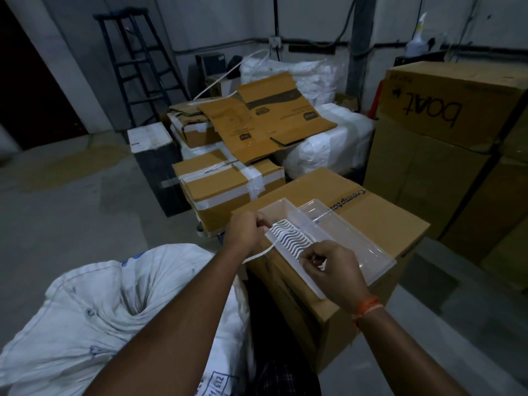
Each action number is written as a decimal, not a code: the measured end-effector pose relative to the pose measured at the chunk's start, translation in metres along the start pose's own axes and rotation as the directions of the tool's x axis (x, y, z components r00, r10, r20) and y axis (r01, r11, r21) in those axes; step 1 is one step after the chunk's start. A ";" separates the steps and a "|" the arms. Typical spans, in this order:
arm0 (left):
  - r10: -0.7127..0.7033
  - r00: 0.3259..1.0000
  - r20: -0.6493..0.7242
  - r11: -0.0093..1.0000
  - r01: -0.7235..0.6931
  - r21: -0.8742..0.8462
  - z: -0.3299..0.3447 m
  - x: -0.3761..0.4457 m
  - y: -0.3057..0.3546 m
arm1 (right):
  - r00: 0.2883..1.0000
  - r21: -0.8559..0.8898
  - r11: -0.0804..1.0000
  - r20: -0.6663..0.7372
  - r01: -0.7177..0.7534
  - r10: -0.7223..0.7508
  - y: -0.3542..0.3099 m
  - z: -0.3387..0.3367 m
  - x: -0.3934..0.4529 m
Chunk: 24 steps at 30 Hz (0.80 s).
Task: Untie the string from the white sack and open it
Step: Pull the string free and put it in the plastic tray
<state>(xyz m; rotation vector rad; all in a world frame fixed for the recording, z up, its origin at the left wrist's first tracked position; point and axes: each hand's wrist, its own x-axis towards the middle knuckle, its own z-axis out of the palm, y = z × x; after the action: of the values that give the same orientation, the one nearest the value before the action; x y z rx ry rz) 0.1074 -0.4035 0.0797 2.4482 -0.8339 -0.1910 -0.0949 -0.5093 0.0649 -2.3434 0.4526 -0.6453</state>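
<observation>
Left hand (243,232) pinched shut on one end of a flat white plastic string (258,256); right hand (328,270) closed, fingertips nipping what appears to be the other end. Both held over a white ribbed plastic tray (288,241) on a brown cardboard carton (371,224). Woven white sack (108,304) low and left of the hands, mouth still twisted shut, no tie visible there. Left arm crossing above it, hence nearer.
</observation>
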 end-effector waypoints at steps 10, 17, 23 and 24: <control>0.133 0.938 0.321 0.991 -0.124 -0.049 -0.014 -0.003 -0.012 | 0.963 0.064 0.962 -0.012 -0.267 0.268 -0.032 0.050 -0.009; 0.204 0.924 0.324 0.978 -0.177 -0.109 -0.014 0.001 -0.005 | 0.889 0.341 0.826 0.077 -0.448 0.451 -0.058 0.084 0.004; 0.290 0.908 0.303 0.955 -0.254 -0.151 -0.015 0.002 0.006 | 0.885 0.182 0.878 -0.068 -0.442 0.460 -0.046 0.071 0.014; 0.309 0.900 0.308 0.951 -0.289 -0.107 -0.016 0.003 0.007 | 0.893 0.141 0.894 -0.097 -0.425 0.439 -0.044 0.065 0.012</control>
<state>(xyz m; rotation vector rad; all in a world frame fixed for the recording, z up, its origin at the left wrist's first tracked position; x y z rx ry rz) 0.1109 -0.4030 0.0971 2.2273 -1.3144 -0.5017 -0.0421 -0.4503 0.0550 -2.0008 0.9386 -0.5853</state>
